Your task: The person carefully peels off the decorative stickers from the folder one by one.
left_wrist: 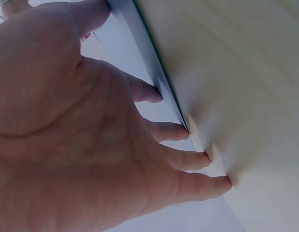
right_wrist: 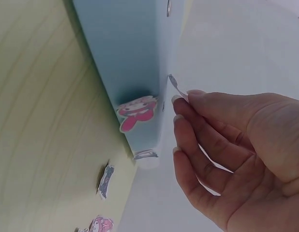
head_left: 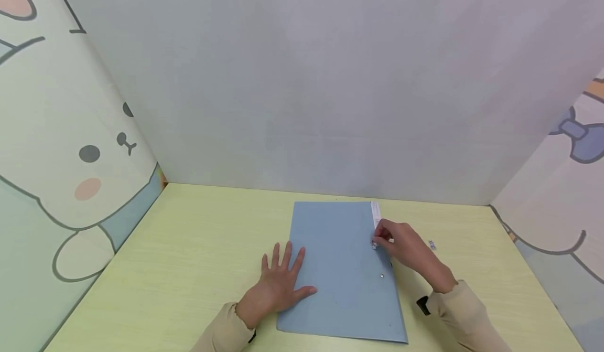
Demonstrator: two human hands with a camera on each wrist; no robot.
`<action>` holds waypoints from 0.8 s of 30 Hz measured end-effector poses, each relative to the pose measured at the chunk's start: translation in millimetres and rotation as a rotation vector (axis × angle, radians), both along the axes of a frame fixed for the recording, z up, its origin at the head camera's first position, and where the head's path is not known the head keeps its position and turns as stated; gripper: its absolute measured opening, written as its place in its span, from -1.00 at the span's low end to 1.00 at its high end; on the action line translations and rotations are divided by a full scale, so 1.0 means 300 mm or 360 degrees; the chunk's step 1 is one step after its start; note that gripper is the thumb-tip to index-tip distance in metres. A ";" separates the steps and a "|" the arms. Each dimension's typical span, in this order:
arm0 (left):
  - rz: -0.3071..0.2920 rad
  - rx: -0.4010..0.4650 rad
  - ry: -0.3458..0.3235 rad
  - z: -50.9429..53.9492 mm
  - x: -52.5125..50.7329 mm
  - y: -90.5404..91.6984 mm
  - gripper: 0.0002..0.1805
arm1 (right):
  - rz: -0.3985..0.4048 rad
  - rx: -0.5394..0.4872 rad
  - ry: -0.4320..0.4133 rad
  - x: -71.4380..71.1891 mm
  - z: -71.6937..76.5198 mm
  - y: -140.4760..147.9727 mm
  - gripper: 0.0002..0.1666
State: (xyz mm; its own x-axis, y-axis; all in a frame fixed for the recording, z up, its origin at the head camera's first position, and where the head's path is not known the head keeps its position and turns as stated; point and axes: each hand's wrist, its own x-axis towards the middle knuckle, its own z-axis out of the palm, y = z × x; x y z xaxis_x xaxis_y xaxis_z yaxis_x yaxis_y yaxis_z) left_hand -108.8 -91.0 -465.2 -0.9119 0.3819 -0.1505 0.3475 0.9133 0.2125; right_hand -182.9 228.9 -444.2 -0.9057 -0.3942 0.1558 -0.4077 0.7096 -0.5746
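Note:
A blue file folder [head_left: 337, 294] lies flat on the pale yellow table. My left hand [head_left: 278, 284] rests spread across its left edge, the thumb on the cover and other fingertips touching the table in the left wrist view. Over the folder's right edge, my right hand [head_left: 401, 244] pinches a small sticker [right_wrist: 176, 85] between thumb and forefinger; the sticker's far end meets the folder's cover. On the folder's side face, in the right wrist view, a pink character sticker [right_wrist: 136, 112] hangs partly over the lower edge.
To the right of the folder, a small printed sticker [head_left: 432, 245] lies on the table. Another pink sticker [right_wrist: 101, 224] shows low in the right wrist view. A white label [head_left: 375, 210] is at the folder's far right edge, and a small round stud [head_left: 381, 276] sits nearer.

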 end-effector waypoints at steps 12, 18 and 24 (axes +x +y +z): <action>-0.0011 0.0017 0.0019 0.012 0.005 0.002 -0.05 | -0.0039 -0.0019 0.0058 0.025 -0.001 0.046 -0.82; -0.0010 0.0002 0.0007 0.011 0.004 0.000 -0.05 | -0.0021 -0.0021 0.0138 0.042 -0.001 0.069 -0.82; 0.0000 0.0001 -0.0007 0.009 0.005 0.000 -0.05 | -0.0040 -0.0008 0.0162 0.055 -0.004 0.095 -0.79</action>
State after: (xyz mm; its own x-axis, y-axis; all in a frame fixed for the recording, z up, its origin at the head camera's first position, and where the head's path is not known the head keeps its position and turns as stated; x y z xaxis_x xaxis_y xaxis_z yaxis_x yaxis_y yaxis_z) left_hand -107.2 -90.9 -462.6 -0.9112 0.3819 -0.1544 0.3463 0.9132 0.2147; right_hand -166.4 257.5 -445.4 -0.8946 -0.3708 0.2495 -0.4465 0.7176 -0.5345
